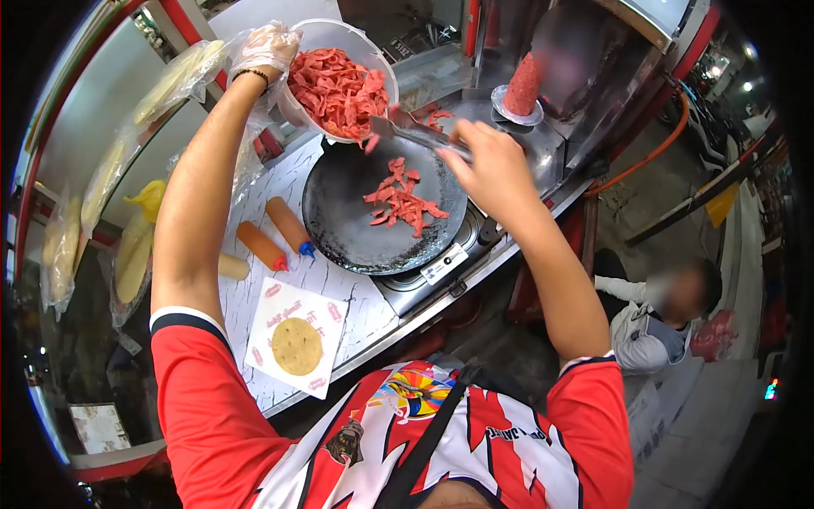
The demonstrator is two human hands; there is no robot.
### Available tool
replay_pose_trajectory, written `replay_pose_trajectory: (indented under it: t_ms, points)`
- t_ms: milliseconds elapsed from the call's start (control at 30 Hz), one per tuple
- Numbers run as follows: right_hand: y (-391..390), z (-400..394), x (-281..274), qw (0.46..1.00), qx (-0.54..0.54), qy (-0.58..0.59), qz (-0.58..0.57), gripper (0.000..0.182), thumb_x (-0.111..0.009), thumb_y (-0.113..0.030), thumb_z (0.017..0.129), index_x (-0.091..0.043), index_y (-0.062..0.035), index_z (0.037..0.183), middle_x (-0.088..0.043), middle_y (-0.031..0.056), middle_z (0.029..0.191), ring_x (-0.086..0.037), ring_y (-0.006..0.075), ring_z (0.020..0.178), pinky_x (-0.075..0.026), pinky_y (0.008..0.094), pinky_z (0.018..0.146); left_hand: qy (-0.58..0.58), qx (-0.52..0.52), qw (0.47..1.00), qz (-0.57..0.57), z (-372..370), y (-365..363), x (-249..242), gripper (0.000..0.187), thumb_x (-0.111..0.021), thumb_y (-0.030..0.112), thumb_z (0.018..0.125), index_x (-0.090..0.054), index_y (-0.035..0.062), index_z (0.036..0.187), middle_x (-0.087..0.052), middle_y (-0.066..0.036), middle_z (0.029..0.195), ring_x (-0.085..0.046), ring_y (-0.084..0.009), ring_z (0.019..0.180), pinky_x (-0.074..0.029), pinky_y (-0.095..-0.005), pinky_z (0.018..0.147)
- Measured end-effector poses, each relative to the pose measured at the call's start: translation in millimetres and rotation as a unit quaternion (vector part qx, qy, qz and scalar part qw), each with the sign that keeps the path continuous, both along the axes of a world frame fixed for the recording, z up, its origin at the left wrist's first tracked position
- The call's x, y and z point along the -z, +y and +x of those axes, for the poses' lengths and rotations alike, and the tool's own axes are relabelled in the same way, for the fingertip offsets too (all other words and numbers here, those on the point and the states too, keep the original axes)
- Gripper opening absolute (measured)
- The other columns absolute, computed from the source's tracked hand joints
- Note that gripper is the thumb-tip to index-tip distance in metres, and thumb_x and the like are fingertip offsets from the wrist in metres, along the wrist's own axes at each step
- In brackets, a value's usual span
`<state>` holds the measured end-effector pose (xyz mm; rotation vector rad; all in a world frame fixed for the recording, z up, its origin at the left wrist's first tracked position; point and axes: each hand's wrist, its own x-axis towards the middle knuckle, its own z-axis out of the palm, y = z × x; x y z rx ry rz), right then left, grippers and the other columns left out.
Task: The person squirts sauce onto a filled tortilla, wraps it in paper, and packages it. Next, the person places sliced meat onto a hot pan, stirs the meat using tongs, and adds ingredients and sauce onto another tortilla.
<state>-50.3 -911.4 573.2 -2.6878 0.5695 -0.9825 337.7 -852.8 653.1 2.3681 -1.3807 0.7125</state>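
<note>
My left hand (270, 49), in a clear plastic glove, grips the rim of a whitish plastic tub (386, 64) tilted over the pan. Reddish meat strips (335, 89) fill much of the tub. In my right hand (496, 165) are metal tongs (424, 136), their tips beside the tub's lip, where a strip of meat hangs. Below them sits a wide dark pan (339, 225) on a stove (445, 265), with a small heap of meat strips (407, 199) in its middle.
Two sauce bottles (288, 225) lie left of the pan. A round flatbread (297, 346) rests on printed paper (263, 339). A red meat cone (522, 85) stands at the back right. Bagged flatbreads (110, 182) are at left; a person (649, 331) sits at right.
</note>
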Motion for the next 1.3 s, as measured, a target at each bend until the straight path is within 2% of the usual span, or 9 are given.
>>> replay_pose_trajectory:
  t_ms: [333,433,667,800,867,1000,1067,1267,1300]
  points:
    - [0,-18,9,0.994,-0.034,-0.064,0.081,0.021,-0.073,-0.012,0.082,-0.063,-0.0071,0.099,-0.068,0.0195,0.084,-0.067,0.0398,0.079,-0.05,0.0472,0.069,0.031,-0.027,0.999,-0.004,20,2,5,0.053,-0.052,0.051,0.093,-0.071,0.0045,0.111,-0.066,-0.026,0.118,-0.06,-0.0434,0.114,-0.045,-0.0491,0.099]
    - [6,-47,23,0.986,-0.012,0.04,0.164,0.021,-0.073,-0.014,0.082,-0.064,-0.0065,0.099,-0.068,0.0194,0.083,-0.066,0.0403,0.077,-0.049,0.0465,0.069,0.077,-0.025,0.996,0.044,-6,26,-15,0.055,-0.05,0.052,0.094,-0.068,0.0051,0.116,-0.065,-0.024,0.121,-0.059,-0.0431,0.115,-0.044,-0.05,0.1]
    - [3,-45,50,0.989,-0.017,0.128,0.066,0.029,-0.074,-0.017,0.083,-0.058,-0.0068,0.106,-0.067,0.0143,0.09,-0.066,0.0371,0.086,-0.051,0.0478,0.074,0.026,-0.066,0.997,0.012,86,-9,23,0.056,-0.048,0.054,0.094,-0.069,0.0049,0.11,-0.068,-0.022,0.113,-0.062,-0.042,0.108,-0.046,-0.0494,0.094]
    - [-2,-48,52,0.988,-0.031,0.132,0.072,0.033,-0.074,-0.018,0.082,-0.059,-0.0074,0.11,-0.066,0.0141,0.09,-0.066,0.0369,0.086,-0.051,0.0473,0.075,0.112,-0.081,0.99,0.029,71,-3,11,0.056,-0.05,0.056,0.092,-0.069,0.0053,0.104,-0.07,-0.021,0.101,-0.065,-0.0408,0.101,-0.048,-0.0487,0.089]
    - [-2,-57,48,0.983,-0.044,0.138,0.11,0.035,-0.075,-0.018,0.082,-0.059,-0.008,0.111,-0.066,0.014,0.091,-0.066,0.0365,0.087,-0.051,0.0467,0.075,0.185,0.024,0.981,0.053,16,33,-22,0.053,-0.05,0.054,0.093,-0.07,0.005,0.102,-0.069,-0.021,0.101,-0.065,-0.04,0.1,-0.048,-0.048,0.091]
    - [-9,-58,63,0.986,-0.076,0.125,0.081,0.032,-0.075,-0.022,0.083,-0.066,-0.0036,0.108,-0.068,0.015,0.089,-0.066,0.0341,0.089,-0.052,0.0443,0.078,0.087,-0.056,0.994,0.019,10,12,-7,0.053,-0.049,0.051,0.094,-0.072,0.0045,0.106,-0.069,-0.021,0.114,-0.063,-0.0423,0.109,-0.047,-0.0492,0.096]
    - [-13,-52,40,0.994,-0.069,0.029,0.073,0.034,-0.074,-0.026,0.084,-0.07,-0.0016,0.107,-0.07,0.0165,0.09,-0.067,0.0348,0.082,-0.053,0.0437,0.075,0.065,-0.047,0.996,-0.043,26,9,5,0.052,-0.053,0.055,0.092,-0.07,0.006,0.099,-0.07,-0.016,0.088,-0.066,-0.0341,0.088,-0.049,-0.0444,0.082]
    - [-13,27,-7,0.991,0.019,-0.071,-0.115,0.016,-0.069,-0.02,0.085,-0.068,-0.0033,0.087,-0.067,0.0148,0.083,-0.067,0.0347,0.082,-0.055,0.0443,0.075,0.041,-0.001,0.999,-0.02,7,6,-1,0.053,-0.054,0.056,0.091,-0.07,0.0057,0.099,-0.07,-0.018,0.09,-0.066,-0.0353,0.089,-0.049,-0.0449,0.083]
    - [-15,44,1,0.991,0.029,-0.054,-0.121,0.015,-0.068,-0.018,0.085,-0.067,-0.0034,0.085,-0.066,0.0145,0.082,-0.066,0.0344,0.082,-0.055,0.0446,0.074,0.074,-0.025,0.997,0.024,-4,7,-9,0.053,-0.053,0.052,0.093,-0.07,0.0062,0.111,-0.068,-0.022,0.115,-0.061,-0.042,0.112,-0.046,-0.0489,0.097]
